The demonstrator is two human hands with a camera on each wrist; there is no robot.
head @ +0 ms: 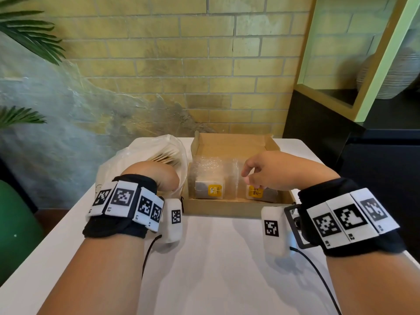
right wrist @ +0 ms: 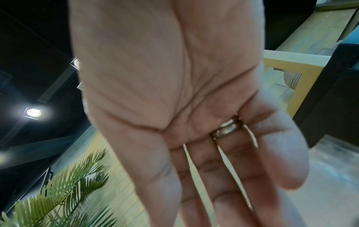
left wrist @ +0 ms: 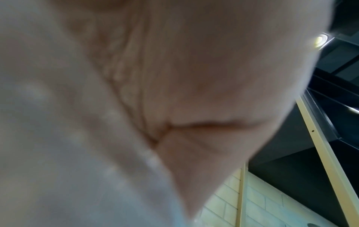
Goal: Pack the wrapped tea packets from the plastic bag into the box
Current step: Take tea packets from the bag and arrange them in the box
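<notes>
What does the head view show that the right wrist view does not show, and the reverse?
Only the head view shows the cardboard box, two wrapped tea packets inside it, the plastic bag with the left hand inside it, and the white table. Only the right wrist view shows the open palm, a ring and ceiling lights. Both show the right hand, the brick wall and a palm plant.

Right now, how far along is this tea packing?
Done: two wrapped tea bundles sit at the near end of the cardboard box. In hand: the right hand hovers open over the right bundle; the left hand reaches into the plastic bag. Left: more packets show in the bag, and the box's far half has room.
</notes>
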